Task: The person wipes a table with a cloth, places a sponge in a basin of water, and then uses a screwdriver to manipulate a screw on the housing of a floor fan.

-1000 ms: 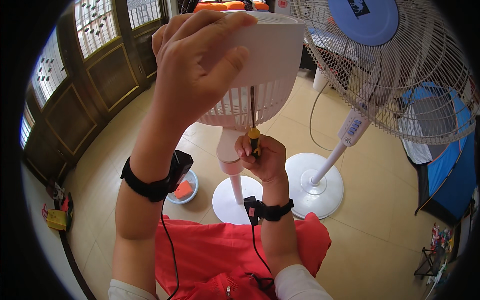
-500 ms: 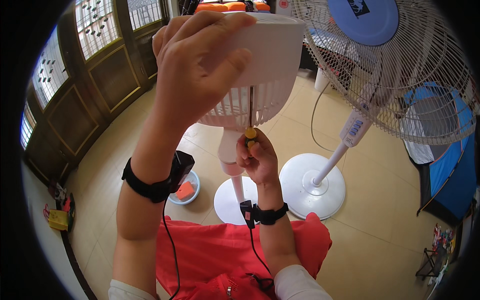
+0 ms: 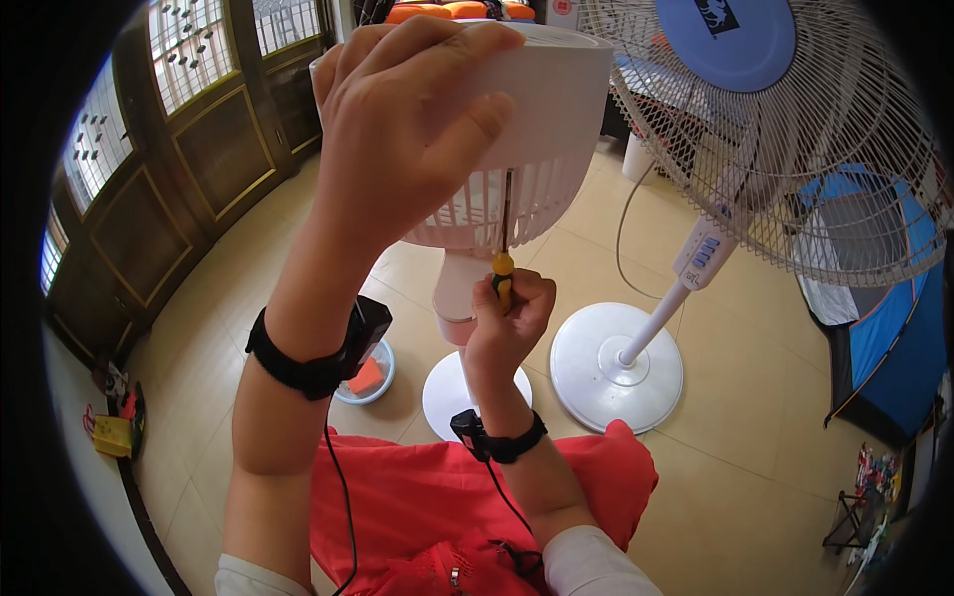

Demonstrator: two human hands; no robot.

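We steady the white fan (image 3: 556, 109) with our left hand (image 3: 397, 149), fingers half-spread over its top rim, thumb along its side. Our right hand (image 3: 512, 323) is curled closed on the handle of a screwdriver (image 3: 503, 266), shaft pointing up at the slatted underside; we cannot tell whether the tip seats. White fan stands mid-floor, well off the left edge's dark doors (image 3: 159, 219); basin (image 3: 389, 376) left of its base, blue-hubbed fan (image 3: 616, 372) right, tent (image 3: 899, 348) by the tiled floor's (image 3: 735, 397) right edge.

Tiled floor (image 3: 740, 422) (beige), two white fan bases (image 3: 601, 399); basin (image 3: 389, 373), blue tent (image 3: 884, 353)
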